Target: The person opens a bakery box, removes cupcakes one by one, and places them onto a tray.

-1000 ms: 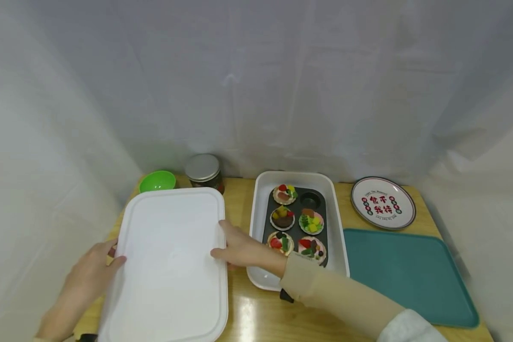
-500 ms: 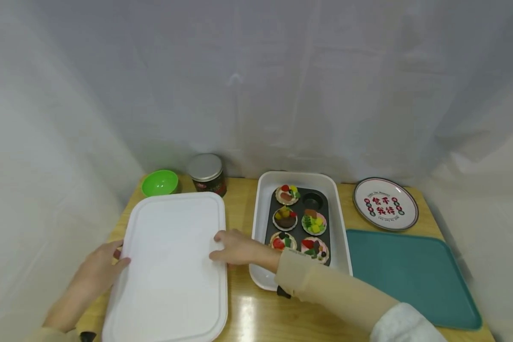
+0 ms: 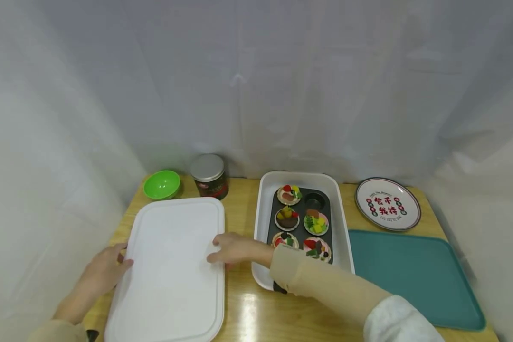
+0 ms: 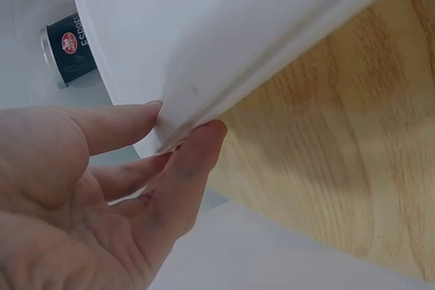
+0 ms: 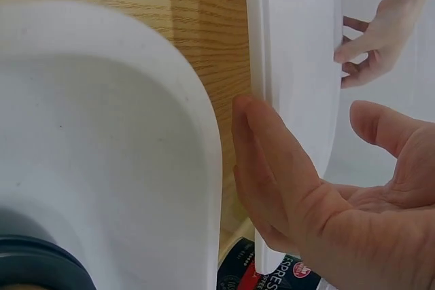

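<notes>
A large white rectangular plastic lid [image 3: 171, 270] with rounded corners is held flat, low over the pale wooden table [image 3: 243, 304], between two hands placed on its opposite long edges; the symmetrical purchase appears intended to keep so wide and thin a panel level. The left hand [image 3: 104, 270] is set at the lid's 9 o'clock edge: in the left wrist view the thumb lies on the upper face and the fingertips [image 4: 204, 140] are tucked beneath the rim, so that the edge is pinched. The right hand [image 3: 235, 249] is set at the 3 o'clock edge, where the thumb is laid over the top and the fingers [image 5: 272, 154], held together and nearly straight, are pressed up under the rim. The right forearm, in a beige sleeve, is extended across the near corner of the white rectangular baking dish [image 3: 342, 237], which lies just beside the lid at its 3 o'clock. Inside the dish a dark six-cup muffin tin [image 3: 330, 223] is seated, five cups being filled with small decorated fruit tarts [image 3: 316, 222] and one left bare. At the lid's 12 o'clock a green plastic bowl [image 3: 161, 184] and a dark jar with a silver lid [image 3: 208, 175] are seen. At 3 o'clock of the dish a teal rectangular tray [image 3: 410, 275] is laid, with a round white plate bearing red lettering [image 3: 387, 203] behind it.
</notes>
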Demonstrator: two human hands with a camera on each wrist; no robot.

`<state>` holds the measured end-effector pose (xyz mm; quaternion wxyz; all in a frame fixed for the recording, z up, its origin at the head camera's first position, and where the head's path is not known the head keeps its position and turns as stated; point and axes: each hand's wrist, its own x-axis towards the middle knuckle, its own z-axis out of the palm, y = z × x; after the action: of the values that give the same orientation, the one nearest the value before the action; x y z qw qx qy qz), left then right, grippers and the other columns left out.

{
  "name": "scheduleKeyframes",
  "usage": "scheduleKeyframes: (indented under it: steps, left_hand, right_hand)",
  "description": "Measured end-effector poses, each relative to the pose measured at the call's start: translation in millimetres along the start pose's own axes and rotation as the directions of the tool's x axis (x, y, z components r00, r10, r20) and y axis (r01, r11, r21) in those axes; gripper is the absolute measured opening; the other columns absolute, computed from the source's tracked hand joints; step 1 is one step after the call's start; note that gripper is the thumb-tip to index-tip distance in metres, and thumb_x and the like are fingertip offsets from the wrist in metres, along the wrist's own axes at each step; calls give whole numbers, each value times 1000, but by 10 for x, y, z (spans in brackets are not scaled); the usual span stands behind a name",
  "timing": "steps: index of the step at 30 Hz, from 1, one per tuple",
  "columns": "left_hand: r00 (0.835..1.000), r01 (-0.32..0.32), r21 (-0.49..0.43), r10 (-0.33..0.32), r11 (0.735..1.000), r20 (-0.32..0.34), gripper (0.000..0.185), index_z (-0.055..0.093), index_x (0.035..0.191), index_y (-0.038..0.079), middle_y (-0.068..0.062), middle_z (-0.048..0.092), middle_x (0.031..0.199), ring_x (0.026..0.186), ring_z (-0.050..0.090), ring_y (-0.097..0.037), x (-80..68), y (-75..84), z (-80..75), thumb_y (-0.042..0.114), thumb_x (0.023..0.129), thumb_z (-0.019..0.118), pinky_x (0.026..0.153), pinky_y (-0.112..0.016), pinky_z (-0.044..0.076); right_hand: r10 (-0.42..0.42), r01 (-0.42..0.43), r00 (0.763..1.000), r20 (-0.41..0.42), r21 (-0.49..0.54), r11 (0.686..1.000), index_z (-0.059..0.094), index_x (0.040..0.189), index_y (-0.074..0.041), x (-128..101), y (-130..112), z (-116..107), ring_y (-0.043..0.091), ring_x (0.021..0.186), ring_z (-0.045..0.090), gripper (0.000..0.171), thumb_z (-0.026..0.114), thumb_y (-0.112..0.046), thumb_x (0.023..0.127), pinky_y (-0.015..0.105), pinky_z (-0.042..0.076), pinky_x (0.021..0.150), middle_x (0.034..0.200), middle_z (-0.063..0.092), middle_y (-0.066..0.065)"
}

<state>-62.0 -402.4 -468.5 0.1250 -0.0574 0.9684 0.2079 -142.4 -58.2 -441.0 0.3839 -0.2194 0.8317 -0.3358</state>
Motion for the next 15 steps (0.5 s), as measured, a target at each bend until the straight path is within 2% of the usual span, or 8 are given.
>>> scheduleKeyframes:
  steps: [4, 7, 12, 15]
  left_hand:
    - [999, 39, -13, -39, 999, 34, 63, 37, 148, -20, -33, 65, 112, 95, 66, -38, 52, -17, 34, 16, 103, 60, 74, -46, 58]
    - [999, 29, -4, -29, 1000, 25, 61, 38, 147, -22, -33, 66, 110, 95, 66, -39, 92, -41, 78, 13, 102, 60, 77, -51, 58]
    - [999, 33, 10, -33, 999, 12, 59, 39, 144, -23, -31, 66, 107, 93, 66, -36, 132, -47, 154, 11, 102, 61, 78, -51, 58]
    - [999, 47, 12, -47, 999, 14, 59, 39, 144, -22, -31, 66, 106, 92, 65, -36, 137, -45, 175, 11, 101, 61, 77, -51, 57]
  right_hand:
    - [16, -15, 999, 34, -32, 999, 49, 151, 3, 49, -5, 25, 33, 93, 77, 65, 70, -31, 100, 36, 65, 82, 152, 55, 22]
    - [22, -19, 999, 49, -51, 998, 50, 149, 5, 85, 1, 43, 29, 87, 75, 65, 70, -32, 99, 33, 64, 78, 149, 57, 22]
    - [30, -26, 998, 54, -81, 996, 52, 144, 6, 132, 30, 68, 25, 84, 73, 62, 69, -34, 100, 33, 63, 77, 142, 60, 21]
    - [39, -34, 997, 59, -77, 996, 51, 146, 6, 150, 39, 82, 27, 87, 74, 64, 69, -34, 99, 33, 64, 79, 145, 59, 22]
